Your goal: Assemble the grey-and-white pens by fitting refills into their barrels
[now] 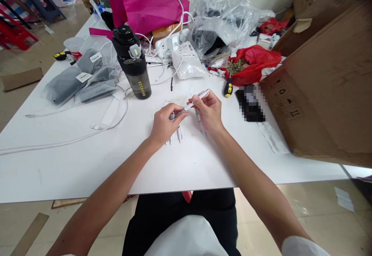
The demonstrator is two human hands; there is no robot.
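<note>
Below, white pen [198,101] over white table [87,167], cardboard box [325,85], tiled floor [319,217]

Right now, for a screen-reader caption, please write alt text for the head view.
The left hand and right hand hold a slim white pen over a white table, with similar pens beneath; a black water bottle and cardboard box stand nearby.

A white tabletop [72,170] is crowded with a tall black plastic water bottle [132,68], grey plastic-wrapped packets [65,85], a black-and-yellow screwdriver [228,87] and a crumpled red plastic bag [255,64], while a bright pink bag [142,4] is placed behind and a large brown cardboard box [319,81] is propped at the right.
</note>
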